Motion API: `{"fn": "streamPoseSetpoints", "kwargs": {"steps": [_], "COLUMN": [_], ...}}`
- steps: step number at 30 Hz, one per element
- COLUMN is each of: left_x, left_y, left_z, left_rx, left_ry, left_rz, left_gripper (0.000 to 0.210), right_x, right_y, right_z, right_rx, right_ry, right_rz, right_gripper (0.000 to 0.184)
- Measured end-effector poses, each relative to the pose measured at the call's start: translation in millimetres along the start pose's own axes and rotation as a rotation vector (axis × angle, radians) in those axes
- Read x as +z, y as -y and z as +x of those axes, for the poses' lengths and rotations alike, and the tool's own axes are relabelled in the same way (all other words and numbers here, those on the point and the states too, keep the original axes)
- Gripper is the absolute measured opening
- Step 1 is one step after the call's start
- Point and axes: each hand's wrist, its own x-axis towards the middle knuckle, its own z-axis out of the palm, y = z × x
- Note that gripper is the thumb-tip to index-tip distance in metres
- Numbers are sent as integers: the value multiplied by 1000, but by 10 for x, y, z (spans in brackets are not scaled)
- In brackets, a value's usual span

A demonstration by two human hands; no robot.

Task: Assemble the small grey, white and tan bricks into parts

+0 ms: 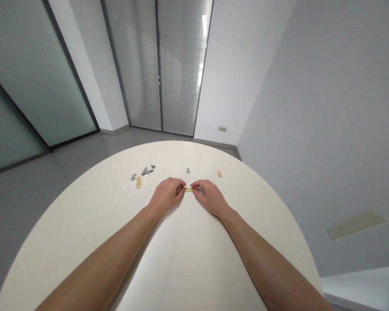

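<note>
A small tan piece, which looks like a toy building brick, is held between my two hands low over the table. My left hand is closed, thumb and fingers pinching its left end. At its right end, my right hand pinches with thumb and fingertips. The fingers cover both ends of the piece. Just beyond the hands lies a small grey piece. Another tan piece rests farther right, with tiny white bits beside it.
On the left of the round white table lies a loose group of grey pieces, with a tan piece and some white ones nearby. The table's curved far edge faces glass panels and a pale wall.
</note>
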Motion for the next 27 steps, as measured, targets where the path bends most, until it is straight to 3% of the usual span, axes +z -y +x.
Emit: {"fn": "streamPoseSetpoints", "kwargs": {"steps": [16, 27], "left_x": [-11, 6], "left_y": [-6, 7], "left_z": [3, -4], "left_rx": [21, 27], "left_ry": [7, 1], "left_rz": [-46, -42], "left_gripper": [13, 13], "right_x": [15, 10], "right_y": [-10, -28], "right_z": [4, 9], "right_rx": [-11, 15], "right_ry": [-37, -36], "right_rz": [18, -16], "right_gripper": [19, 12]}}
